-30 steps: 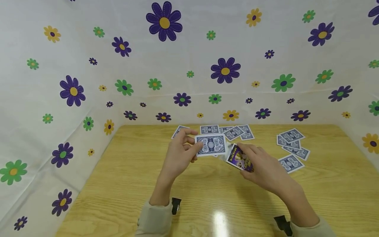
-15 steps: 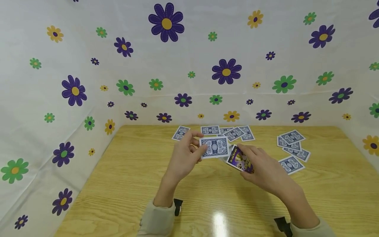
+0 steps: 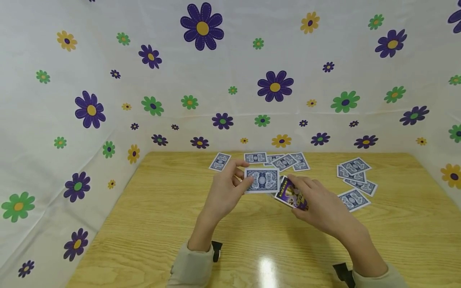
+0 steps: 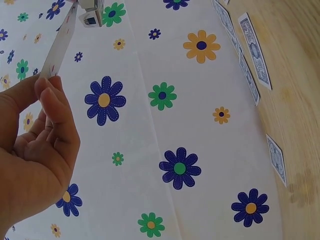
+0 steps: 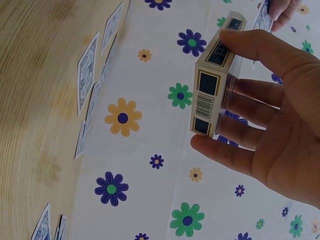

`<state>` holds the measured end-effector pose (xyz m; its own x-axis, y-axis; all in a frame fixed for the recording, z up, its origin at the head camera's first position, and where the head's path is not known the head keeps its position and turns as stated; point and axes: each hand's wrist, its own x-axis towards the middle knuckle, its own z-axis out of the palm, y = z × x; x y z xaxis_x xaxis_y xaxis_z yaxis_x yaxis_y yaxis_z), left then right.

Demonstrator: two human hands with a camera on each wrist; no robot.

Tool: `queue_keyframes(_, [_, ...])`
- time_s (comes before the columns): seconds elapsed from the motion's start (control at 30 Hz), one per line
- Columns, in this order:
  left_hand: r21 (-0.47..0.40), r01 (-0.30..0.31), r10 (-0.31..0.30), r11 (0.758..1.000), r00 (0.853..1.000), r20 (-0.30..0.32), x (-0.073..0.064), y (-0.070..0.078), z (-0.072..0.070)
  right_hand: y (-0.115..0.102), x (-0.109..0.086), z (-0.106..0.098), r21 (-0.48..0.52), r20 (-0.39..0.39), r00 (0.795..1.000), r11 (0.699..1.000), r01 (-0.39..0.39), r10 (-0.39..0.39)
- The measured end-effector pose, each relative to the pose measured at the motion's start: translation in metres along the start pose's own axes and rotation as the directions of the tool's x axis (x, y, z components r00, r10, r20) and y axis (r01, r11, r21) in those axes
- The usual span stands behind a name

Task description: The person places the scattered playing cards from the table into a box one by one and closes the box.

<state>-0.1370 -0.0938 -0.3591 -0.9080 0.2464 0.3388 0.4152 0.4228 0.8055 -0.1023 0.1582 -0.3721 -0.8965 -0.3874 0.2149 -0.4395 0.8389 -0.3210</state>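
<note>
In the head view my left hand (image 3: 227, 192) pinches a playing card (image 3: 263, 180) between thumb and fingers, its blue patterned back toward me. The left wrist view shows the same card (image 4: 61, 42) nearly edge-on, above the fingertips. My right hand (image 3: 325, 204) grips a purple card box (image 3: 291, 194), tilted, its open end facing the card. Up close in the right wrist view, the box (image 5: 207, 102) shows a barcode end; thumb and fingers hold it by its edges. The card's right edge overlaps the box mouth in the head view.
Several cards (image 3: 255, 158) lie face down along the back of the wooden table (image 3: 151, 216). Another loose group of cards (image 3: 354, 165) lies to the right, near my right hand. A flower-printed cloth (image 3: 230, 60) hangs behind the table and on both sides.
My left hand and its card have shifted slightly right and down, closer to the box. The right hand with the box has stayed nearly still.
</note>
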Motion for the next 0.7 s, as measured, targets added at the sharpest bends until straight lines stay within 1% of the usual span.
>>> queue_keyframes(0.37, [-0.016, 0.002, -0.002, 1.000, 1.000, -0.016, 0.0010, -0.0010, -0.0011, 0.0007, 0.0006, 0.0010, 0.004, 0.001, 1.000, 1.000, 0.005, -0.005])
queue_keyframes(0.53, [-0.015, 0.017, -0.018, 1.000, 0.999, -0.028, 0.0024, -0.0014, -0.0034, -0.0003, 0.0030, 0.0008, 0.003, -0.007, 1.000, 1.000, 0.010, -0.010])
queue_keyframes(0.7, [-0.022, 0.032, -0.033, 0.999, 0.999, -0.017, 0.0001, -0.0018, -0.0028, -0.0021, -0.0002, 0.0013, 0.009, -0.005, 1.000, 1.000, -0.007, 0.007])
